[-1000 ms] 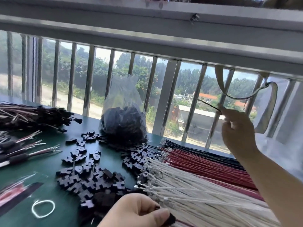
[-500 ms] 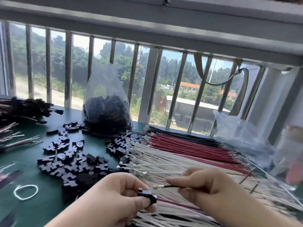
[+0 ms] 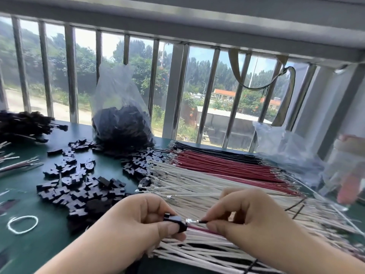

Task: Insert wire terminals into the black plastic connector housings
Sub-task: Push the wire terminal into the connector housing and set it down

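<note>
Black housing [image 3: 176,222], wire [image 3: 201,221] between pinching hands

The left hand [image 3: 138,220] pinches a black housing [image 3: 176,221]. At its 3 o'clock, the right hand [image 3: 246,218] holds a black wire [image 3: 203,221], its silver terminal [image 3: 190,221] at the housing's opening.

The left hand [image 3: 138,220] covers most of the black housing [image 3: 177,222], hiding its cavities. At 3 o'clock a blurred clear container [image 3: 345,171] defies naming. Finished harnesses [image 3: 23,125] at 9 o'clock run off the edge. Both forearms are cut off at 6 o'clock.
</note>
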The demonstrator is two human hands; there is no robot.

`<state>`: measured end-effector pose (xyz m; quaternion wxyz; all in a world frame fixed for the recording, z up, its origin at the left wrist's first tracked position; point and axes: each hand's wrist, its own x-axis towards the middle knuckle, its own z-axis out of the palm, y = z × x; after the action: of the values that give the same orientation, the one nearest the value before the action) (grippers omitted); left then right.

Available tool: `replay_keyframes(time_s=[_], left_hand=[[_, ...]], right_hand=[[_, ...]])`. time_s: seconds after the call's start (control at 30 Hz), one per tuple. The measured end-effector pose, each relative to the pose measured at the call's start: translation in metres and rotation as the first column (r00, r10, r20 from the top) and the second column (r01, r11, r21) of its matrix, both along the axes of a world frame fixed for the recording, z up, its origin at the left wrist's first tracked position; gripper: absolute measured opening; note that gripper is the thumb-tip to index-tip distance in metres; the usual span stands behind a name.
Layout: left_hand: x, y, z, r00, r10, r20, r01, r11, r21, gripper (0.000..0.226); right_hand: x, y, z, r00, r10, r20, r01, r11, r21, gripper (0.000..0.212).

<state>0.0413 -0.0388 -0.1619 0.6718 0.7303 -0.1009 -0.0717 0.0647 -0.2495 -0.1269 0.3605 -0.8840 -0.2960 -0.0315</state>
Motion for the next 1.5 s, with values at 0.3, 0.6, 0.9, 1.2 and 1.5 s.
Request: replay_keyframes(time_s=[0.3, 0.6, 0.9, 1.2, 1.5], left_hand=[[0.001, -0.001, -0.003, 1.000, -0.009, 0.002, 0.009, 1.000, -0.017, 0.013], [0.000, -0.004, -0.003, 1.000, -0.017, 0.009, 0.017, 0.999, -0.035, 0.017], [-0.004, -0.006, 0.002, 0.998, -0.067, 0.019, 0.069, 0.991, -0.118, 0.007], [-0.004, -0.011, -0.001, 0.994, -0.085, 0.072, 0.090, 0.993, -0.071, 0.010], [-0.003, -0.008, -0.004, 0.995, 0.001, 0.102, -0.002, 1.000, 0.009, 0.019]], right_hand=[[-0.003, 0.004, 0.001, 0.999, -0.045, 0.012, 0.045, 0.999, -0.002, 0.023], [-0.010, 0.005, -0.004, 0.978, -0.032, 0.207, 0.037, 0.999, -0.018, 0.030], [-0.018, 0.000, -0.009, 0.859, 0.015, 0.511, 0.029, 0.997, -0.078, 0.008], [-0.009, 0.002, 0.001, 0.981, 0.114, 0.156, -0.113, 0.993, -0.013, 0.021], [0.002, -0.001, -0.005, 0.981, 0.077, 0.180, -0.057, 0.991, -0.117, 0.004]])
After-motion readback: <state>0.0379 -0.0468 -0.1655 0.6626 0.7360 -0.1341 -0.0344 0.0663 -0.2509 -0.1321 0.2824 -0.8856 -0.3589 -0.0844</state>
